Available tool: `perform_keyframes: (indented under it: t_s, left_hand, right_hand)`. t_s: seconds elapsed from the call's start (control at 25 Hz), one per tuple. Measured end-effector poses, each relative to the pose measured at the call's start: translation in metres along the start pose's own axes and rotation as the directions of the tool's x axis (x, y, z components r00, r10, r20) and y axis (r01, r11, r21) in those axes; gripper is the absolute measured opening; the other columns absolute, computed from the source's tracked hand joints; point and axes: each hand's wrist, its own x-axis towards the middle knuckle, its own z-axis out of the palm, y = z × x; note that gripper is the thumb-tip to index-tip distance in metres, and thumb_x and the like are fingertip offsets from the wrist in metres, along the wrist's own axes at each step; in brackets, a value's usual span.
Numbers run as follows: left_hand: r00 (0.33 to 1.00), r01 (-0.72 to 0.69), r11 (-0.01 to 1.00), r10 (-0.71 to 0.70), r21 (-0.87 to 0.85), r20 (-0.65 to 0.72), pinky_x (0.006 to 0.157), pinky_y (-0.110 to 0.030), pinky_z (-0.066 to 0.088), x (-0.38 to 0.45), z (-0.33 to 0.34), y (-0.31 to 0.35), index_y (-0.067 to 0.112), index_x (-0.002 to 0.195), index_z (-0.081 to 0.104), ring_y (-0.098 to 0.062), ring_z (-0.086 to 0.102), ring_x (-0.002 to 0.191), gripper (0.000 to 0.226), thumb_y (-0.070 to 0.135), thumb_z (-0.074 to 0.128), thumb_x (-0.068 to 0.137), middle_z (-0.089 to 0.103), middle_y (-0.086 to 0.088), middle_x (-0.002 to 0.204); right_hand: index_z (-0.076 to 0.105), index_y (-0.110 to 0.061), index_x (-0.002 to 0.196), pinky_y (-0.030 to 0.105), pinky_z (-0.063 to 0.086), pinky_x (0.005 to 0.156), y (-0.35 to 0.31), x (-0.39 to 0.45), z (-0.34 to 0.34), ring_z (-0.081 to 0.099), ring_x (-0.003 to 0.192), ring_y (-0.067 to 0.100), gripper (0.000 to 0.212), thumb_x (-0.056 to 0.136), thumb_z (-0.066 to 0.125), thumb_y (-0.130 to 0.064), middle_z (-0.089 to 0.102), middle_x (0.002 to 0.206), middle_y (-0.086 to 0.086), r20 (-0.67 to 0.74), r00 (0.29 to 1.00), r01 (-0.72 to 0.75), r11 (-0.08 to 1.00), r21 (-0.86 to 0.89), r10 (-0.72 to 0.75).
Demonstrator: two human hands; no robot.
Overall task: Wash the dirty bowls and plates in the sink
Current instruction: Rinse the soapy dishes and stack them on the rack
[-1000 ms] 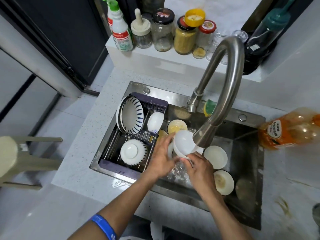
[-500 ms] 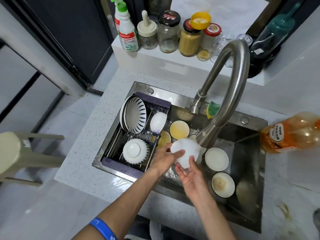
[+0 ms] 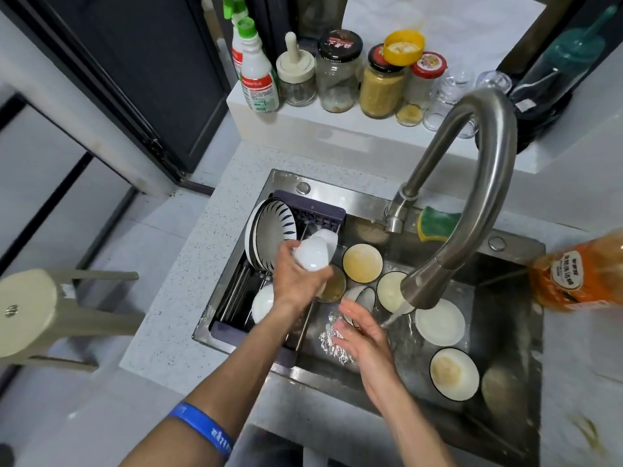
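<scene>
- The left hand [image 3: 296, 281] is gripping a small white bowl [image 3: 312, 254] with its fingers curled round it, and is holding it over the dish rack [image 3: 303, 214] on the left side of the sink [image 3: 505, 348].
- The right hand [image 3: 362, 332] is holding nothing. Its fingers are lying loose and wet, just beside the water that is running from the tap [image 3: 472, 197].
- Some dishes are sitting in the rack and looking clean: a striped bowl [image 3: 274, 229] standing on its edge, a white cup or bowl [image 3: 328, 238] behind the held one, and a white bowl [image 3: 263, 303] lying upside down, partly hidden by the arm.
- Many dishes are waiting in the sink. A yellow-stained bowl [image 3: 362, 263] is lying near the rack, and a bowl with brown bits [image 3: 453, 374] is lying near the front.
- Two white plates [image 3: 440, 321] are lying under the tap.
- I think the job is about halfway along: the rack is filling up, and the held bowl is likely going there next.
- A green sponge [image 3: 438, 224] is resting on the sink edge, and an orange soap bottle [image 3: 580, 271] is lying on the counter [image 3: 168, 298].
</scene>
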Motion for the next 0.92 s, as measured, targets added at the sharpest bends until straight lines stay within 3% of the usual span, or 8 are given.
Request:
perform_keyframes:
  t_s: [0.08,0.24,0.36,0.56,0.68,0.76,0.84,0.92]
  left_hand:
    - [1.0,-0.027,0.994,0.027,0.109,0.006,0.086,-0.047,0.057,0.044,-0.001,0.002,0.043,0.111,0.037,-0.027,0.059,0.104,0.079,0.035,0.09,0.052,0.052,-0.005,0.119]
    - [0.991,-0.108,0.948,0.079,0.301,0.106,0.103,-0.048,0.047,0.111,0.027,-0.009,0.033,0.125,0.042,-0.026,0.052,0.117,0.083,0.033,0.093,0.059,0.049,-0.003,0.127]
    - [0.969,-0.156,0.917,0.069,0.368,0.237,0.116,-0.048,0.032,0.12,0.044,-0.028,0.03,0.14,0.039,-0.031,0.038,0.134,0.091,0.034,0.09,0.065,0.036,-0.008,0.145]
    - [0.97,-0.204,0.874,0.117,0.442,0.214,0.124,-0.04,0.011,0.092,0.033,-0.034,0.027,0.156,0.017,-0.026,0.007,0.151,0.103,0.037,0.082,0.077,0.01,-0.009,0.164]
    - [0.933,-0.358,0.844,0.306,0.401,0.19,0.122,-0.042,0.022,0.037,0.034,-0.038,0.019,0.152,0.03,-0.024,0.023,0.146,0.07,0.024,0.065,0.092,0.028,-0.008,0.157]
    - [0.917,-0.373,0.884,0.305,0.282,0.257,0.115,-0.036,0.035,0.005,0.043,-0.055,0.015,0.14,0.047,-0.02,0.042,0.133,0.052,0.008,0.062,0.09,0.048,-0.005,0.14]
    - [0.937,-0.219,0.952,0.144,0.212,0.319,0.109,-0.028,0.04,-0.008,0.056,-0.078,0.018,0.124,0.059,-0.016,0.054,0.122,0.041,-0.001,0.06,0.088,0.058,0.002,0.127]
    - [0.938,-0.18,0.961,0.102,0.212,0.331,0.106,-0.026,0.043,-0.008,0.061,-0.098,0.024,0.109,0.066,-0.01,0.059,0.112,0.033,-0.001,0.06,0.089,0.062,0.006,0.118]
  right_hand:
    - [0.068,-0.025,0.12,0.038,0.056,0.091,0.014,0.003,-0.019,0.064,0.113,0.014,0.037,0.085,0.073,-0.012,0.066,0.125,-0.008,-0.025,0.999,-0.023,0.995,-0.1,0.021]
    - [0.073,-0.026,0.103,0.031,0.057,0.074,0.047,0.0,-0.055,0.067,0.104,0.018,0.026,0.085,0.073,-0.007,0.07,0.119,0.001,-0.144,0.984,-0.132,0.97,-0.203,0.103]
    - [0.075,-0.026,0.098,0.039,0.057,0.082,0.059,-0.001,-0.067,0.068,0.102,0.024,0.026,0.086,0.069,-0.004,0.072,0.113,0.003,-0.21,0.965,-0.198,0.961,-0.194,0.156]
    - [0.073,-0.025,0.099,0.044,0.056,0.086,0.051,0.009,-0.061,0.07,0.093,0.027,0.017,0.09,0.067,-0.012,0.075,0.102,-0.001,-0.265,0.938,-0.28,0.939,-0.202,0.222]
    - [0.069,-0.021,0.096,0.035,0.055,0.069,0.056,0.03,-0.05,0.068,0.081,0.026,0.017,0.092,0.063,-0.006,0.073,0.102,0.005,-0.332,0.902,-0.343,0.925,-0.166,0.275]
    - [0.067,-0.017,0.1,0.03,0.051,0.058,0.068,0.054,-0.038,0.063,0.07,0.021,0.019,0.092,0.06,-0.002,0.071,0.099,0.008,-0.361,0.886,-0.364,0.919,-0.15,0.292]
    - [0.063,-0.019,0.109,0.037,0.055,0.063,0.086,0.088,-0.031,0.064,0.074,0.023,0.025,0.09,0.061,-0.003,0.07,0.099,0.007,-0.425,0.857,-0.374,0.919,-0.123,0.292]
    - [0.055,-0.02,0.12,0.044,0.054,0.083,0.111,0.125,-0.026,0.063,0.091,0.026,0.034,0.088,0.063,-0.011,0.066,0.107,0.006,-0.432,0.856,-0.357,0.929,-0.093,0.285]
